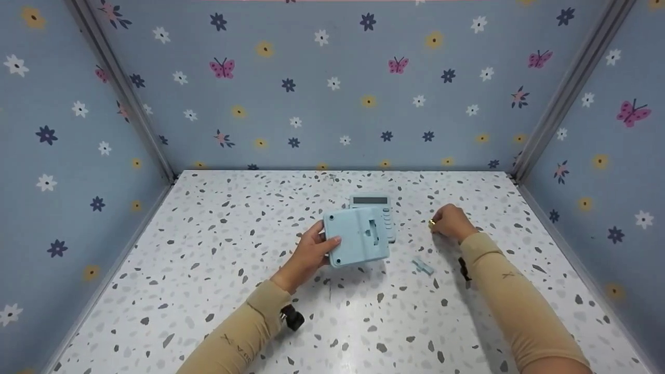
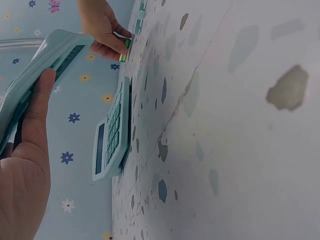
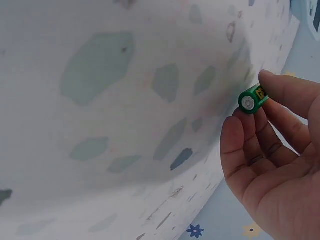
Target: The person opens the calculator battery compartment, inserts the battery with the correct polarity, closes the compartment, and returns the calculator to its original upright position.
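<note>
My left hand (image 1: 307,255) holds a light blue calculator (image 1: 348,236) by its left side, thumb on top. Its back faces up, and an uncovered battery slot (image 1: 373,232) shows there. To the right, my right hand (image 1: 453,223) pinches a small green and yellow battery (image 3: 253,99) between thumb and fingers, low over the table; whether the battery touches the table I cannot tell. A small light blue battery cover (image 1: 423,266) lies between the two hands. Behind the held calculator lies a second light blue calculator (image 2: 111,137), keys up, partly hidden in the head view.
The white speckled table (image 1: 208,270) is bounded at the back and both sides by blue flowered panels (image 1: 332,93). Grey metal posts (image 1: 124,93) stand at the back corners. Black wrist devices (image 1: 293,317) hang under both forearms.
</note>
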